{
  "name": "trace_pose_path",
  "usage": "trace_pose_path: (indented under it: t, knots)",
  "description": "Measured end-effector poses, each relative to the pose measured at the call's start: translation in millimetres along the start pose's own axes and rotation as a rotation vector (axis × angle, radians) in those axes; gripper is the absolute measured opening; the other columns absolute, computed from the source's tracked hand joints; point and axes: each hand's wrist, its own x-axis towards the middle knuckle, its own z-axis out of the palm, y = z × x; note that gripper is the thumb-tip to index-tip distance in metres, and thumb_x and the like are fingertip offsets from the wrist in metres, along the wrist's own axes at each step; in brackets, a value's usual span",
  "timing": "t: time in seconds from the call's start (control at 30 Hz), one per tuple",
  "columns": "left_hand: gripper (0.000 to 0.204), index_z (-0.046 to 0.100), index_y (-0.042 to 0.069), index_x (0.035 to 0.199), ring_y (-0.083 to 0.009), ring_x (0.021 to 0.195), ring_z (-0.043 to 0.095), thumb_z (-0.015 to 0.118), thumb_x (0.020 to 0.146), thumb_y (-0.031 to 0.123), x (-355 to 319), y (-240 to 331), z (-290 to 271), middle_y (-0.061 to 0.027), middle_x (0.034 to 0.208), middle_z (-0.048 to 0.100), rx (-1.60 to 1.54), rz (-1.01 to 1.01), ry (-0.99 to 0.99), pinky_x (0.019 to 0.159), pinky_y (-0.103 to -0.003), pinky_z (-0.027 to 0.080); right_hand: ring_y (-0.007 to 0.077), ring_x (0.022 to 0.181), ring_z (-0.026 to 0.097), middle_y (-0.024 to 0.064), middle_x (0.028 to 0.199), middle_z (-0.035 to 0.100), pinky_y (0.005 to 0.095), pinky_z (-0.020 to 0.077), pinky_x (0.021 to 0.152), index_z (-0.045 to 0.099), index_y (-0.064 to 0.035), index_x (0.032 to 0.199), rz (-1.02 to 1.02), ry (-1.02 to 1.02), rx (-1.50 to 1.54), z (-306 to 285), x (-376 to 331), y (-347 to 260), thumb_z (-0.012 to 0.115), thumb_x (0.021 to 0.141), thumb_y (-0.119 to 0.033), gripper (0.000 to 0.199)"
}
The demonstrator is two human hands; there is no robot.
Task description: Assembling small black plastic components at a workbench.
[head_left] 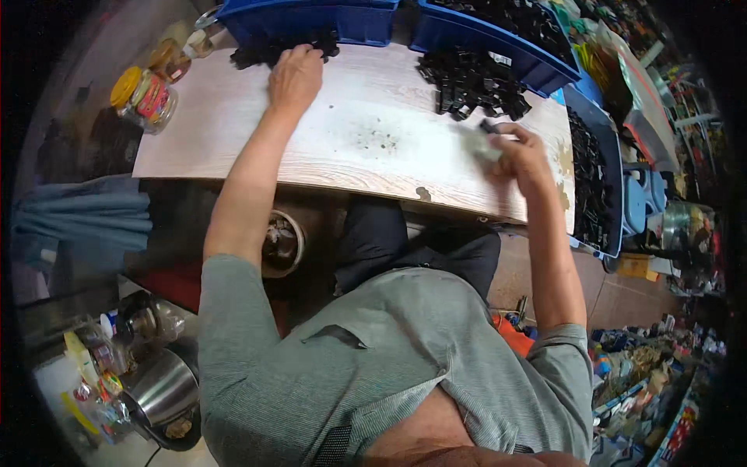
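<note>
My left hand [296,76] reaches to the far left of the table, over a low pile of black plastic pieces [247,57] in front of a blue bin. Its fingers are bent together at the pile, and their tips are hidden, so what they hold cannot be made out. On the right, my right hand [520,158] is closed with a small black plastic piece [489,126] pinched at its fingertips, somewhat blurred. Just beyond it lies a larger heap of similar black pieces [475,84].
Two blue bins [362,25] [498,48] line the table's [233,148] far edge. Another blue bin [615,233] of black pieces stands along the right side. A yellow-lidded jar [152,101] sits at the left edge. Dark crumbs [377,140] dot the middle. A round bucket [282,245] is below.
</note>
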Motion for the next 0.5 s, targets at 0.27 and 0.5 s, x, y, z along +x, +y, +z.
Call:
trace_pose_path:
  t: [0.27, 0.5]
  knots:
    - [0.025, 0.074, 0.005, 0.108, -0.0347, 0.101, 0.068, 0.066, 0.092, 0.023, 1.4, -0.4, -15.0, -0.015, 0.109, 0.073, -0.139, -0.03, -0.099, 0.091, -0.043, 0.053, 0.0192, 0.058, 0.062, 0.0058, 0.081, 0.064, 0.0405, 0.0626, 0.057, 0.066, -0.0049, 0.124, -0.073, 0.63, 0.117, -83.6, -0.5, 1.9, 0.079, 0.084, -0.021, 0.045]
    - [0.03, 0.074, 0.005, 0.105, -0.0344, 0.091, 0.072, 0.071, 0.087, 0.028, -2.6, 5.0, -24.6, -0.0169, 0.098, 0.075, -0.295, -0.242, -0.246, 0.082, -0.04, 0.055, 0.0106, 0.046, 0.045, -0.0013, 0.058, 0.045, 0.0294, 0.0452, 0.044, 0.072, -0.0053, 0.097, 0.098, 0.216, -0.117, -3.7, 16.9, -2.2, 0.083, 0.081, -0.031, 0.032]
